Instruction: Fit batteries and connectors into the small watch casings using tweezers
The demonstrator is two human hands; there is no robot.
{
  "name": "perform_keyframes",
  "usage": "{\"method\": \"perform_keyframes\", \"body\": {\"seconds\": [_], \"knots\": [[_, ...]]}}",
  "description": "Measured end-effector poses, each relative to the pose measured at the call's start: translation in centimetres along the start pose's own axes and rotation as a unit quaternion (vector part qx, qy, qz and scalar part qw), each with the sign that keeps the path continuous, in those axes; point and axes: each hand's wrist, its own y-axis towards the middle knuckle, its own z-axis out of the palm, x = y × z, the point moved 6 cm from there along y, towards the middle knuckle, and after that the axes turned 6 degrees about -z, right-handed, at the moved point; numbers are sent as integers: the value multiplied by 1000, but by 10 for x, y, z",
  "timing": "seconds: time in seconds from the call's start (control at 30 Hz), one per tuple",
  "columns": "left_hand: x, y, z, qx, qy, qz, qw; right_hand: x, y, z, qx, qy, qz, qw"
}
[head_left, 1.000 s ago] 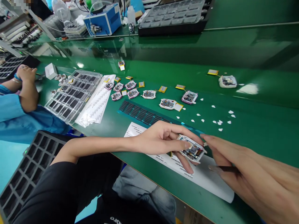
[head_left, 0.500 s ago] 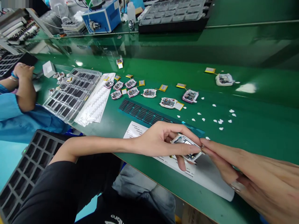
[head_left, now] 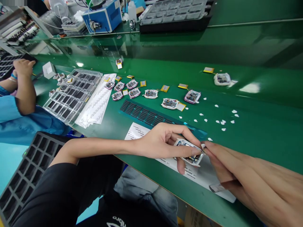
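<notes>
My left hand [head_left: 158,142] grips a white-framed watch case [head_left: 191,159] with a bare circuit board inside, its thumb lying across the board. At the right end of that case, the fingers of my right hand [head_left: 227,164] are pinched on a small white tab [head_left: 203,146]. A silver, metal-looking piece [head_left: 216,188] shows beneath the right hand; whether it is held I cannot tell. Under both hands lies a printed white sheet [head_left: 136,130]. Just beyond is a teal strip [head_left: 151,115] of dark adhesive pieces.
Several open watch cases with yellow batteries, one a white case [head_left: 170,103], lie across the green bench. White stickers [head_left: 222,122] are scattered at right. A clear tray [head_left: 73,94] stands left, near a co-worker's hand [head_left: 23,67]. A black foam tray [head_left: 30,167] is at lower left.
My right hand has shifted slightly and the white tab now shows at its fingertips. The watch case at far right has slid a little left with its battery. The co-worker's hand has moved slightly.
</notes>
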Motion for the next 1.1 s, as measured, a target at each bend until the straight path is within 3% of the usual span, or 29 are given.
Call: {"method": "perform_keyframes", "body": {"seconds": [0.13,0.23,0.3,0.37,0.47,0.63,0.83,1.1], "knots": [[1,1,-1,-6,3,-13,1000,-3,-1,5,6,-50,-56,997],[-1,1,-2,-20,10,-10,1000,-27,-1,12,34,-130,-8,991],[-4,2,-4,-35,17,-11,999,-46,2,12,0,-221,42,974],[-6,2,-7,-52,18,-13,998,-58,6,19,12,-237,40,971],[-6,2,-11,-70,22,-10,997,-62,14,24,39,-210,19,977],[-4,3,-12,-71,27,8,997,-45,10,11,12,-163,31,986],[-2,4,-7,-53,23,-12,998,-28,-8,17,37,-55,-54,996],[-2,2,-7,-48,49,5,998,-28,2,20,44,-11,-48,998]]}}
